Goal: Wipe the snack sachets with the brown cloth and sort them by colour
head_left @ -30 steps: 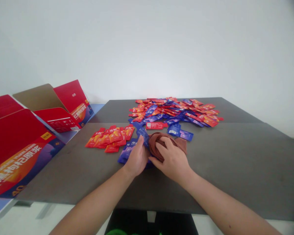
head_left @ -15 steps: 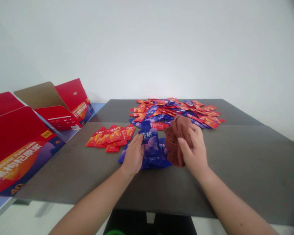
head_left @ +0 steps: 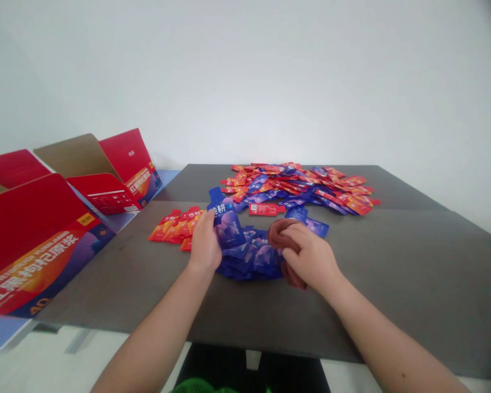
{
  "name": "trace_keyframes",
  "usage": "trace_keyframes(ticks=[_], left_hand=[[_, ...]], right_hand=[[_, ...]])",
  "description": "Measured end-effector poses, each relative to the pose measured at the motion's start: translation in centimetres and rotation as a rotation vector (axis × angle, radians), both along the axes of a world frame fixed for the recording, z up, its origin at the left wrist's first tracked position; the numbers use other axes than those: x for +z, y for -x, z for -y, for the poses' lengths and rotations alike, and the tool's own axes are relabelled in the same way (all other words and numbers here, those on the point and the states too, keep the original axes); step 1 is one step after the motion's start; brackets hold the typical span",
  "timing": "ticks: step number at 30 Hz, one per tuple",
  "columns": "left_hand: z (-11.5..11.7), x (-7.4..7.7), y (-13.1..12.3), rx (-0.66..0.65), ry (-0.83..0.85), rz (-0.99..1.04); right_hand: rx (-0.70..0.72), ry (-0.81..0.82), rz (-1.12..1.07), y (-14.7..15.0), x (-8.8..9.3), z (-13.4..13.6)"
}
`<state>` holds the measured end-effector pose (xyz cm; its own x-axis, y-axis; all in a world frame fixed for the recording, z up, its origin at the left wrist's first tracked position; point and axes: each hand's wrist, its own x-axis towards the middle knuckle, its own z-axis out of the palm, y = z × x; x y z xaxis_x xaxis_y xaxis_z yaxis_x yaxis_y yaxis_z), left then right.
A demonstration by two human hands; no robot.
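My left hand is closed on a blue sachet, holding it tilted up above a heap of blue sachets on the dark table. My right hand is closed round a bunched brown cloth, resting just right of that blue heap. A small group of red-orange sachets lies left of my left hand. A wide mixed pile of red and blue sachets spreads across the far middle of the table.
Open red cardboard boxes stand at the left: a large one near me and another farther back. A single red sachet lies between the heaps. A white wall rises behind the table.
My left hand has lifted the blue sachet and moved it left. My right hand has come down and nearer with the brown cloth, from raised to beside the blue heap.
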<state>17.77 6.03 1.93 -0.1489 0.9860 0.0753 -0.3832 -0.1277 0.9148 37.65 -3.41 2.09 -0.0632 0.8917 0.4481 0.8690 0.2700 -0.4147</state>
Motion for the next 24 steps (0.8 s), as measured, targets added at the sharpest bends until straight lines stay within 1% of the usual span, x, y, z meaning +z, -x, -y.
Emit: trace_keyframes(ticks=[2,4,5,7,8,9,10,13,14,16,18,19,20,22,23,24], left_hand=[[-0.8,-0.7,0.4,0.045,0.008,-0.218],[-1.0,-1.5,0.3,-0.006,0.043,-0.547],[-1.0,-1.9,0.2,-0.051,0.028,-0.767],[-0.6,-2.7,-0.3,-0.152,-0.082,-1.210],[-0.4,-3.0,-0.5,-0.202,-0.150,-1.378],[-0.2,-3.4,-0.7,-0.248,-0.206,-1.492],[0.1,-3.6,-0.9,-0.276,-0.240,-1.552],[0.5,-3.7,-1.0,-0.270,-0.254,-1.592],[0.6,-3.6,-1.0,-0.251,-0.251,-1.606],[0.8,-3.0,-0.9,-0.170,-0.280,-1.609],[1.2,-2.4,-1.0,-0.094,-0.412,-1.545],[1.4,-2.1,-1.1,-0.088,-0.508,-1.488],[1.8,-1.9,-1.3,-0.116,-0.610,-1.428],[2.7,-1.8,-1.8,-0.263,-0.782,-1.340],[3.1,-1.9,-2.0,-0.354,-0.845,-1.323],[3.6,-2.1,-2.3,-0.441,-0.892,-1.321]], right_hand=[[-0.124,-0.074,-0.129,-1.1,0.0,-0.6],[-0.166,-0.114,-0.218,-1.6,-0.2,-1.1],[-0.166,-0.123,-0.245,-1.7,-0.3,-1.2],[-0.155,-0.128,-0.277,-1.7,-0.5,-1.4],[-0.153,-0.127,-0.286,-1.7,-0.6,-1.5],[-0.152,-0.124,-0.294,-1.7,-0.7,-1.6],[-0.153,-0.123,-0.301,-1.8,-0.8,-1.6],[-0.157,-0.129,-0.322,-2.0,-1.1,-1.9],[-0.158,-0.133,-0.326,-2.0,-1.2,-2.0],[-0.170,-0.123,-0.298,-2.0,-1.3,-2.0],[-0.165,-0.064,-0.195,-1.8,-1.4,-2.1],[-0.144,-0.013,-0.137,-1.8,-1.5,-2.2],[-0.118,0.050,-0.101,-1.9,-1.5,-2.4],[-0.091,0.170,-0.145,-2.7,-1.6,-3.0],[-0.118,0.211,-0.209,-3.4,-1.7,-3.3],[-0.179,0.236,-0.260,-4.4,-1.8,-3.8]])
